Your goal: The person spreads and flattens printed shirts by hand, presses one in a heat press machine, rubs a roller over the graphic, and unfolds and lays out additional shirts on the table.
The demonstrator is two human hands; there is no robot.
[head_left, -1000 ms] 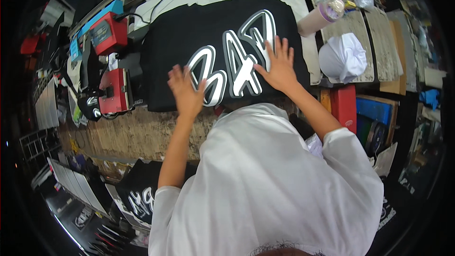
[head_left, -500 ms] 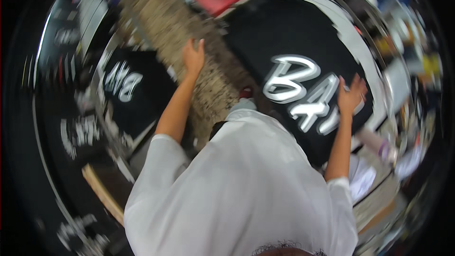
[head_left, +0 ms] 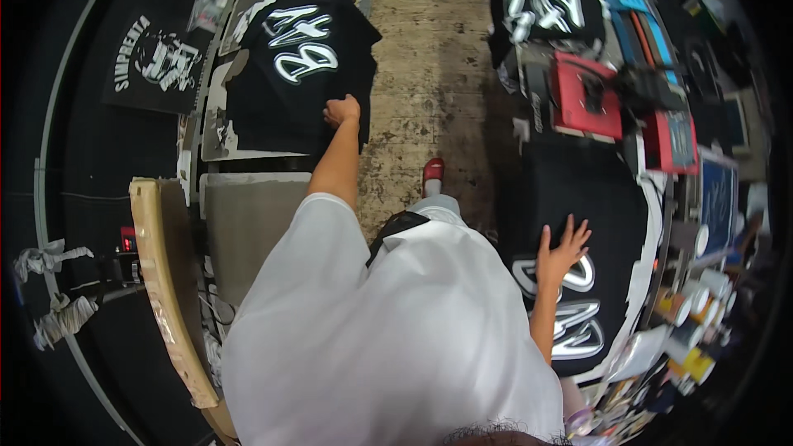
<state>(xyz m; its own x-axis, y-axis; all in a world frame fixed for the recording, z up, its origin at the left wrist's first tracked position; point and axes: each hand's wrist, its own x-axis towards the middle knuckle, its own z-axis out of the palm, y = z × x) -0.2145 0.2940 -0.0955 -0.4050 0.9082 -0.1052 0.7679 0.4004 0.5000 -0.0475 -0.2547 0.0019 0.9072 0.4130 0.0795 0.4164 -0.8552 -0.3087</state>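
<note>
On the left platen lies a black T-shirt with white brush-style lettering. My left hand is closed at the right part of this shirt, its curled fingers seeming to pinch the cloth. To my right, a second black T-shirt with similar white lettering is spread over another platen. My right hand is over it, fingers spread and holding nothing, covering part of the print. Whether its palm presses on the cloth cannot be made out.
A red flat machine stands beyond the right shirt, with another black printed shirt farther off. A bare grey platen and a tan-edged panel are at left. The worn wooden floor runs between the rows.
My view has turned toward the left row and steadied. My left hand has gone from open over the floor to closed at the left shirt. My right hand stays spread over the right shirt.
</note>
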